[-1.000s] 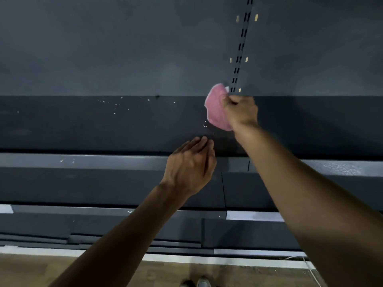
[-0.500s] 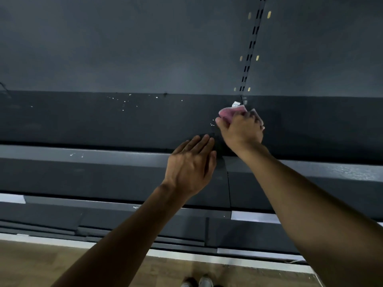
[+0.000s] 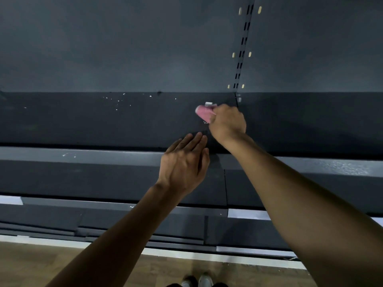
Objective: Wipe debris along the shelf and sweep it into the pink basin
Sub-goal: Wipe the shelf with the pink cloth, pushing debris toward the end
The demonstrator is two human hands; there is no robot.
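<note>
My right hand [image 3: 227, 122] grips a bunched pink cloth [image 3: 203, 112] and presses it on the dark shelf [image 3: 83, 125], left of the slotted upright. A few white crumbs [image 3: 205, 122] lie just under the cloth. More white debris [image 3: 119, 102] is scattered along the shelf's back edge to the left. My left hand [image 3: 185, 164] hovers at the shelf's front lip below the cloth, fingers straight and together, holding nothing. No pink basin is in view.
A grey back panel with a slotted upright [image 3: 241, 52] rises behind the shelf. Lower grey shelves [image 3: 83, 179] step out beneath, with a few white specks [image 3: 68, 155] on the front lip. Wooden floor [image 3: 41, 264] and shoe tips [image 3: 198, 281] show at the bottom.
My right hand brought the cloth down from the back panel onto the shelf and has slid it a little leftward. My left hand stayed at the shelf's front lip.
</note>
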